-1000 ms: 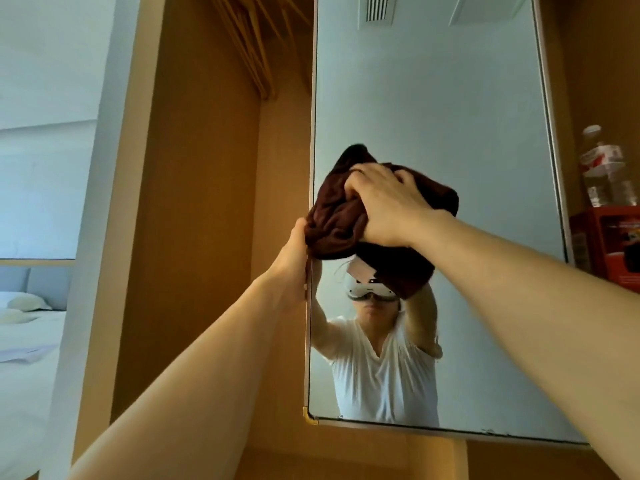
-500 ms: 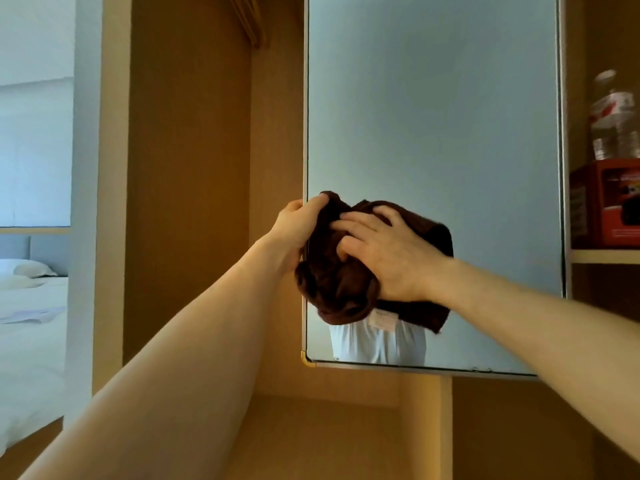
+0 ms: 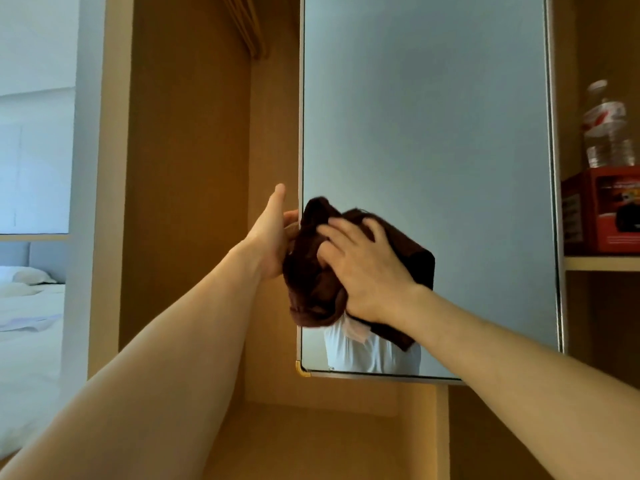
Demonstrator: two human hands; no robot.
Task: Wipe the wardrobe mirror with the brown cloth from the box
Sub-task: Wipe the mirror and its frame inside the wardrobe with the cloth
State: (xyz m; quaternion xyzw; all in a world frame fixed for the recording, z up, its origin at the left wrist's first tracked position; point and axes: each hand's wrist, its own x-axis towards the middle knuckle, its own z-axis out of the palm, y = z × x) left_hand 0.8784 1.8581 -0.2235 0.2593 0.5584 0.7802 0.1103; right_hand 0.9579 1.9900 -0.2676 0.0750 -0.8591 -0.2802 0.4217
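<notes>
Brown cloth (image 3: 313, 271): bunched into a dark wad, pressed against the lower left part of the wardrobe mirror (image 3: 426, 140), just above its bottom edge. Part of the wad overhangs the mirror's left frame.

Right hand (image 3: 363, 271): laid palm-down over the cloth, fingers spread and slightly curled, pushing it flat to the glass. Forearm bare, reaching up from lower right, wrist bent a little upward.

Left hand (image 3: 272, 233): at the mirror's left edge, palm turned toward the frame, thumb pointing up, the fingers wrapped behind the edge and mostly hidden by the cloth. Whether they grip the door edge or only the cloth, cannot tell. Forearm bare, rising from lower left in a long straight line.

Mirror: tall panel with a thin metal frame and a brass-coloured corner piece at bottom left. The glass shows pale wall and, below the cloth, a white garment in reflection.

Surroundings: wooden wardrobe interior (image 3: 187, 168) to the left of the mirror. On a shelf (image 3: 602, 263) to the right, a red box (image 3: 602, 209) with a plastic water bottle (image 3: 606, 126) standing behind it. Far left, a bed (image 3: 27, 313) with white linen.
</notes>
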